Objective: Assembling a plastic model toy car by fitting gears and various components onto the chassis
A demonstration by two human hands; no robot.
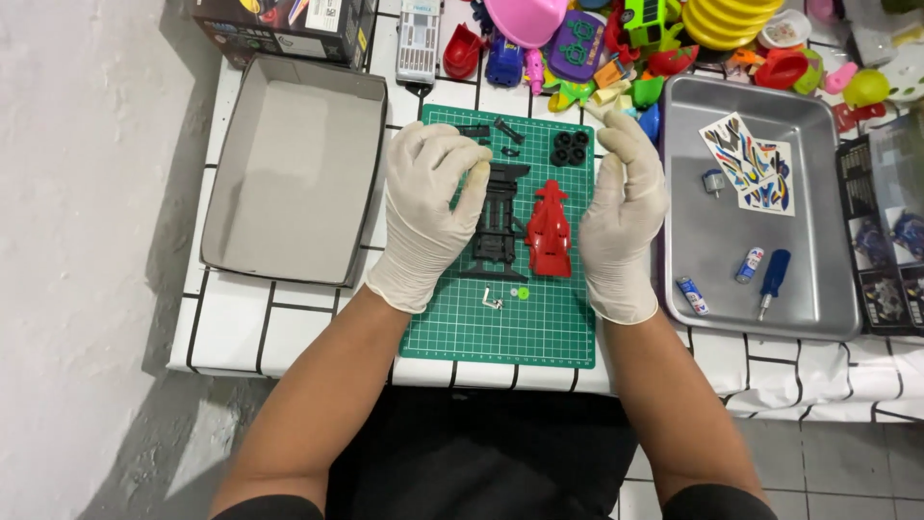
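Observation:
Both my hands wear pale latex gloves and hover over a green cutting mat (539,327). My left hand (428,207) is flat, fingers apart, beside a black toy-car chassis (499,223). My right hand (624,207) stands edge-on just right of a red car body shell (550,229). Neither hand holds anything. Black tyres (568,148) and small black parts (507,130) lie at the mat's far end. A small metal piece (492,299) and a green gear (522,293) lie near the mat's middle.
A steel tray (818,289) on the right holds a sticker sheet (749,164), a small motor (712,182), batteries (750,264) and a blue screwdriver (773,279). An empty grey box lid (289,164) lies left. Colourful plastic toys (654,39) crowd the far edge.

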